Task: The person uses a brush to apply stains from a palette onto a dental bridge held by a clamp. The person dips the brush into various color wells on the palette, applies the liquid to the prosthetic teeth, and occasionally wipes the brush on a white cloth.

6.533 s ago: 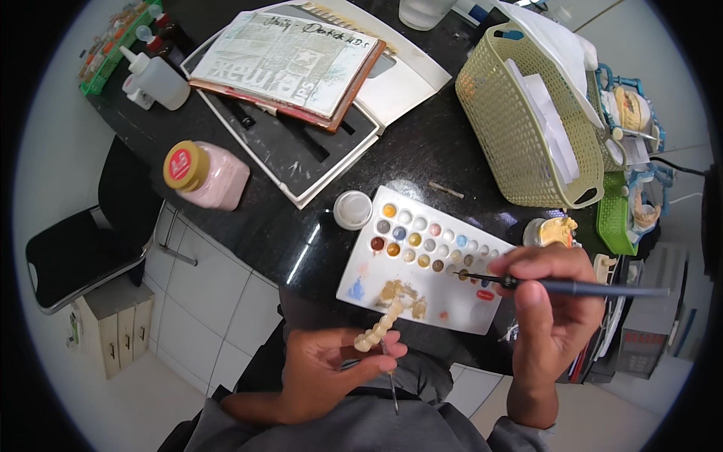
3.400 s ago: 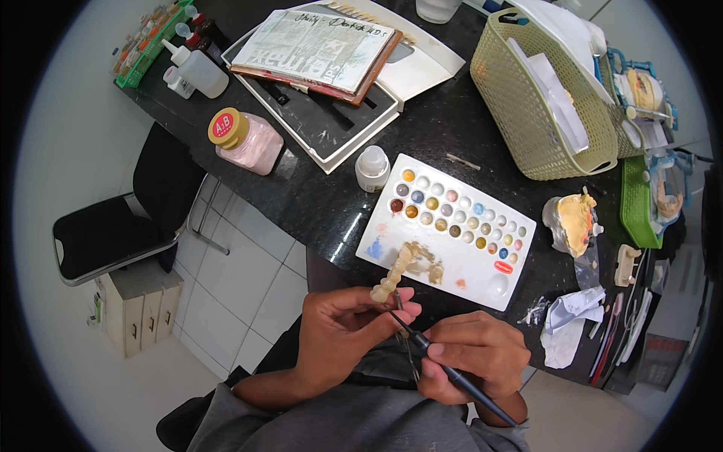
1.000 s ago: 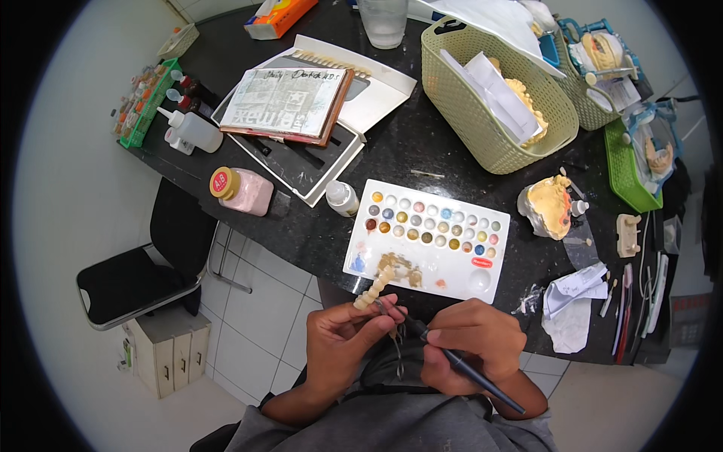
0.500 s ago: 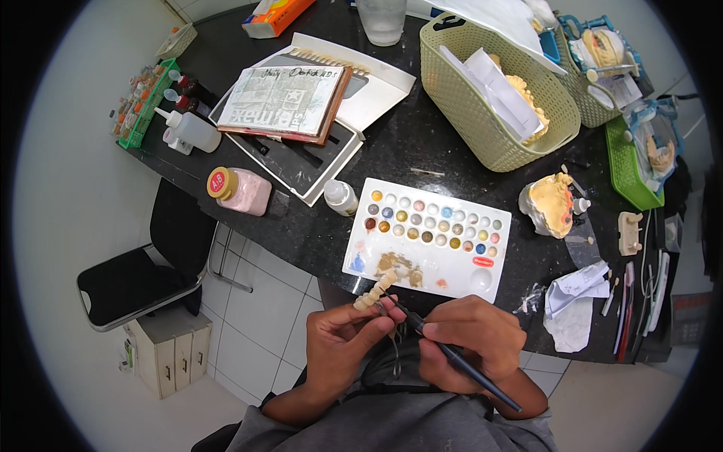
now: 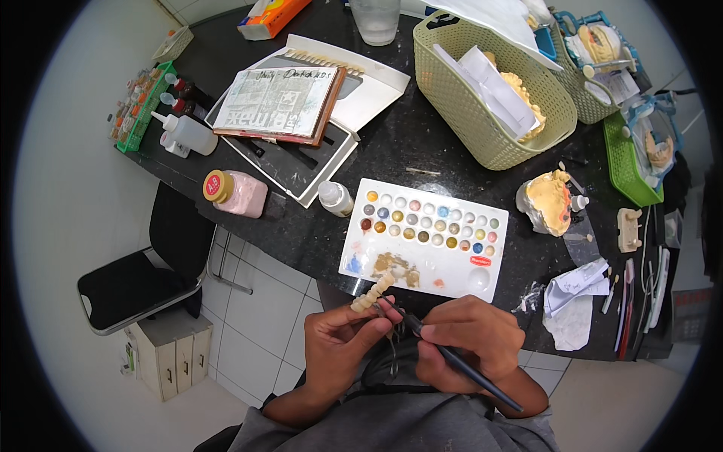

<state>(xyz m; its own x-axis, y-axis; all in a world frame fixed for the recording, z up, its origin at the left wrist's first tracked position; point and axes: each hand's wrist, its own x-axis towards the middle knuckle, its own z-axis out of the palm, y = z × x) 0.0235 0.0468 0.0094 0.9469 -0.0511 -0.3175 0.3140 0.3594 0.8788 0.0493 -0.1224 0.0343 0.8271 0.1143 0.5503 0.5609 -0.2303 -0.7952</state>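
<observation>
My left hand point(image 5: 340, 340) pinches a cream-coloured dental bridge point(image 5: 372, 294), a curved row of joined teeth, between thumb and fingers. A thin grey metal piece point(image 5: 393, 352) with a loop-like end hangs below those fingers; its upper part is hidden. In my right hand point(image 5: 476, 339) is a slim dark brush point(image 5: 471, 372), gripped like a pen, its tip close beside the bridge; whether they touch cannot be made out. Just beyond both hands lies a white paint palette point(image 5: 452, 276) with rows of coloured wells and brown and blue smears.
Dental plaster model point(image 5: 544, 203) and crumpled paper point(image 5: 570, 301) lie to the right. A woven basket point(image 5: 482, 120) holds papers and models. Left of the palette stand a small white bottle point(image 5: 335, 199) and a pink powder jar point(image 5: 239, 193). Behind them, a notepad point(image 5: 275, 102) rests on a case.
Both hands keep their grips almost unchanged. The view has shifted slightly, so the table's things sit a little further left and up.
</observation>
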